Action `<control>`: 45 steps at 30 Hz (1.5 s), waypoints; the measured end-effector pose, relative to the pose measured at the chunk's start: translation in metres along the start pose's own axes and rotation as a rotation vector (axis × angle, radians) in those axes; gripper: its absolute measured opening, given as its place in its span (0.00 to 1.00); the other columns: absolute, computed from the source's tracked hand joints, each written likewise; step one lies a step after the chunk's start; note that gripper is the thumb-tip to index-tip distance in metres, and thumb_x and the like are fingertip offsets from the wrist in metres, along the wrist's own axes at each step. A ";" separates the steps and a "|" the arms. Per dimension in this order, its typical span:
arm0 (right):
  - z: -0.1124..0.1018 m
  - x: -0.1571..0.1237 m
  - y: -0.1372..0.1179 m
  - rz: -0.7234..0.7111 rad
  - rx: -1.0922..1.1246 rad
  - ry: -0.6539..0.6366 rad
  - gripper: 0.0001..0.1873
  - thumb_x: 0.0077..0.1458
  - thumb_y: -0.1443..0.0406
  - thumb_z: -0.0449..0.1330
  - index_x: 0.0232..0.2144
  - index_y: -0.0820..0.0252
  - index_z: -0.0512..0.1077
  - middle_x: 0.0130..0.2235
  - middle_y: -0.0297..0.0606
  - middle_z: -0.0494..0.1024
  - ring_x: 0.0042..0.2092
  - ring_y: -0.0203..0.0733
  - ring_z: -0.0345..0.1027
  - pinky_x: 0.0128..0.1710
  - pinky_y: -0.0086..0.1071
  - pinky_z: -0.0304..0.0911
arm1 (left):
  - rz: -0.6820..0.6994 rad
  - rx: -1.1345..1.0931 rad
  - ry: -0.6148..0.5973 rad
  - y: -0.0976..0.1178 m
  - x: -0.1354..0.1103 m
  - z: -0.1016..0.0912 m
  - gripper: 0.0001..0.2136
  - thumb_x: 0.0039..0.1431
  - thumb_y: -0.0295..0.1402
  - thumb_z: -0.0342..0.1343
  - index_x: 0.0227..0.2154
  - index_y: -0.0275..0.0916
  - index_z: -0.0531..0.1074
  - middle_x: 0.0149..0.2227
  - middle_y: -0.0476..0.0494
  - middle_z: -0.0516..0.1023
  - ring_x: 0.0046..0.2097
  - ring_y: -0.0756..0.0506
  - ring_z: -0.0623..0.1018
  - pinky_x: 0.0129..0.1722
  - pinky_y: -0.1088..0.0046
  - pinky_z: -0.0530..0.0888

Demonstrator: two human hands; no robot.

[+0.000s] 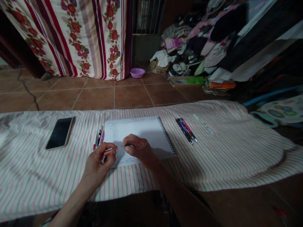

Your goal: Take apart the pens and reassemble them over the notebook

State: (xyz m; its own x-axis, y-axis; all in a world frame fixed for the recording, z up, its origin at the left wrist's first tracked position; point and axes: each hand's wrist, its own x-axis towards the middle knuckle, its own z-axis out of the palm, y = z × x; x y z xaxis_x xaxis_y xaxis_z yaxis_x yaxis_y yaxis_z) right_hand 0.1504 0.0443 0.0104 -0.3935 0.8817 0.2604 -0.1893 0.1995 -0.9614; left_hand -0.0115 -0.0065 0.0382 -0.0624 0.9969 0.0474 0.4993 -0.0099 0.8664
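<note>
A spiral-bound notebook (144, 127) lies open on the striped cloth, with writing along its left side and top. Over its lower left edge, my left hand (100, 159) pinches a slim orange pen (110, 150). My right hand (139, 148) is closed above the page, its fingers round a thin dark pen (129, 145) that is mostly hidden. The two hands are close together but apart. Left of the notebook lie several pens (100, 136), partly behind my left hand. More dark and pink pens (186, 130) rest to its right.
A phone (59, 133) lies at the left on the striped cloth (227, 157). A pale, thin strip (203, 123) is at the right. Beyond the cloth are a tiled floor (99, 94), a purple basin (137, 73), a floral curtain (92, 37) and heaped clothes (180, 44).
</note>
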 end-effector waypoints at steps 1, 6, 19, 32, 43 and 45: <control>0.000 0.000 0.001 -0.008 -0.012 -0.005 0.05 0.44 0.71 0.58 0.26 0.59 0.72 0.30 0.32 0.70 0.33 0.33 0.63 0.33 0.28 0.58 | 0.008 0.000 0.005 -0.001 0.000 0.000 0.08 0.52 0.36 0.50 0.30 0.38 0.69 0.27 0.49 0.71 0.27 0.50 0.69 0.26 0.76 0.66; 0.000 0.000 -0.001 -0.048 -0.065 -0.028 0.07 0.44 0.72 0.57 0.27 0.59 0.72 0.30 0.33 0.71 0.32 0.33 0.63 0.33 0.28 0.59 | 0.024 -0.027 0.006 -0.003 -0.001 -0.002 0.07 0.53 0.36 0.50 0.31 0.38 0.68 0.28 0.48 0.71 0.27 0.50 0.70 0.26 0.76 0.66; 0.002 -0.001 -0.002 -0.100 -0.088 -0.055 0.07 0.45 0.73 0.59 0.28 0.59 0.73 0.31 0.34 0.72 0.33 0.34 0.66 0.35 0.29 0.62 | 0.035 -0.023 0.037 0.001 -0.002 -0.003 0.06 0.51 0.34 0.51 0.30 0.38 0.70 0.26 0.49 0.72 0.26 0.51 0.70 0.24 0.77 0.66; 0.006 0.000 -0.004 -0.130 -0.198 -0.067 0.08 0.43 0.73 0.59 0.27 0.59 0.74 0.31 0.36 0.74 0.34 0.36 0.68 0.36 0.30 0.64 | 0.013 -0.048 0.021 0.000 -0.004 -0.004 0.06 0.51 0.34 0.51 0.30 0.39 0.70 0.26 0.50 0.71 0.25 0.51 0.70 0.25 0.77 0.67; 0.007 0.001 0.000 -0.111 -0.158 -0.050 0.06 0.44 0.73 0.59 0.27 0.60 0.74 0.30 0.35 0.73 0.33 0.35 0.66 0.35 0.30 0.62 | 0.021 -0.045 0.030 0.003 -0.005 -0.005 0.06 0.52 0.34 0.51 0.29 0.38 0.69 0.26 0.49 0.72 0.26 0.51 0.70 0.25 0.77 0.66; 0.007 0.001 0.001 -0.105 -0.160 -0.044 0.07 0.43 0.73 0.59 0.27 0.60 0.73 0.30 0.35 0.73 0.33 0.35 0.66 0.34 0.30 0.61 | 0.019 -0.043 0.025 0.003 -0.005 -0.005 0.06 0.51 0.34 0.51 0.30 0.38 0.69 0.26 0.49 0.72 0.26 0.51 0.71 0.25 0.77 0.66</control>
State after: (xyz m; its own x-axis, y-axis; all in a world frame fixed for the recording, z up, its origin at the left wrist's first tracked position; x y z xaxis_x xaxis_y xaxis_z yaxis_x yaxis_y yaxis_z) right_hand 0.1433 0.0429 0.0100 -0.4185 0.8338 0.3601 -0.0875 0.3577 -0.9297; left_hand -0.0140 -0.0121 0.0430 -0.0754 0.9943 0.0760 0.4631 -0.0325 0.8857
